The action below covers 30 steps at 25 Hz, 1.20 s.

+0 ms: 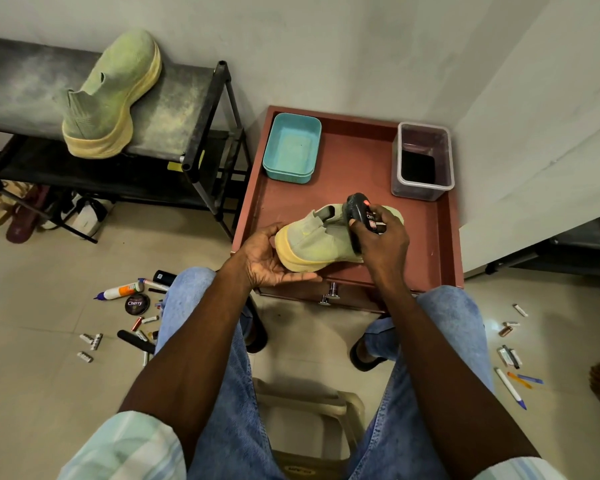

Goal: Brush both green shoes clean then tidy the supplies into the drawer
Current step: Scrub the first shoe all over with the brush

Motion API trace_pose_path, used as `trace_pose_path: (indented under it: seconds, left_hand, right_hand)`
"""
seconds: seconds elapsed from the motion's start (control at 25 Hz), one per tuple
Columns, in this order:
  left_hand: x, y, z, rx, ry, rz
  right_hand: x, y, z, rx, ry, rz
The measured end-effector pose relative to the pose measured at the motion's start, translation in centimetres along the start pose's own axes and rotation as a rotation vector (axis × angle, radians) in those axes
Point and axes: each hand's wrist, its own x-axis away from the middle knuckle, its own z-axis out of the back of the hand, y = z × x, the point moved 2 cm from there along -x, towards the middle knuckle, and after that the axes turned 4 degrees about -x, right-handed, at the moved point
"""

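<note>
The right hand [381, 239] was curled round a black shoe brush [359, 216], fingers wrapped over its labelled back, the brush pressed against the upper of the green shoe [312, 239] on the red cabinet top [354, 174]. The left hand [269, 258] cupped the heel end, palm up, fingers curved under the yellow sole to steady it. That shoe looked light and soft in the knit upper, which would probably give under pressure, so the thick, stiffer-looking sole was the sensible place to brace it, just where the left hand sat. The brush seemed rigid and easy to keep hold of. Farther back on the cabinet stood a teal tub [291, 148] to the left and a clear container [423, 161] to the right, well apart. The second green shoe [113, 95] waited far left, toe up on a dusty black rack [187, 98], and it looked equally light, best lifted by the sole or heel collar. Below the near edge, the drawer's knobs [329, 294] showed between the knees. On the floor to the left lay a polish tin [136, 303] and a glue bottle [118, 292] among batteries, small slippery bits needing a pinch; pens [513, 386] were scattered on the right.
</note>
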Motion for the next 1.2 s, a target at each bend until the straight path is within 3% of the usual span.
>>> trace_pose_path:
  seconds: [0.08, 0.28, 0.4, 0.48, 0.56, 0.64, 0.76, 0.84, 0.96, 1.12, 1.2]
  left_hand:
    - [0.3, 0.0, -0.6, 0.012, -0.069, 0.000]
    - [0.5, 1.2, -0.6, 0.053, -0.045, -0.177]
    - [0.8, 1.5, -0.2, 0.133, -0.090, -0.241]
    - [1.1, 1.5, -0.4, 0.107, -0.141, -0.251]
    - [1.2, 1.4, -0.8, 0.075, -0.186, -0.256]
    - [1.2, 1.4, -1.1, 0.070, -0.139, -0.272]
    - [1.1, 1.5, -0.6, 0.101, -0.018, -0.287]
    - [1.1, 1.7, -0.6, 0.117, -0.036, -0.304]
    - [1.2, 1.4, -1.0, 0.130, -0.104, -0.289]
    - [0.9, 1.5, -0.6, 0.113, -0.002, -0.295]
    - [0.8, 1.7, -0.6, 0.112, -0.017, -0.300]
  right_hand:
    - [0.0, -0.3, 0.2, -0.030, 0.017, -0.008]
    - [0.0, -1.8, 1.3, -0.248, 0.158, 0.004]
    - [2.5, -5.2, 1.7, -0.123, 0.228, 0.472]
    - [5.4, -7.3, 0.3, 0.016, 0.106, 0.796]
    - [6.4, -7.5, -1.6, 0.191, -0.017, 0.961]
    - [4.1, -6.2, -2.0, 0.249, 0.010, 0.861]
    - [0.7, -5.5, 0.6, 0.047, 0.227, 0.511]
    - [1.9, -6.6, 0.4, 0.010, 0.193, 0.613]
    - [5.6, -6.4, -1.8, 0.214, -0.080, 0.901]
    - [1.5, -5.5, 0.2, 0.058, 0.106, 0.480]
    - [2.7, -6.9, -0.1, 0.062, 0.063, 0.646]
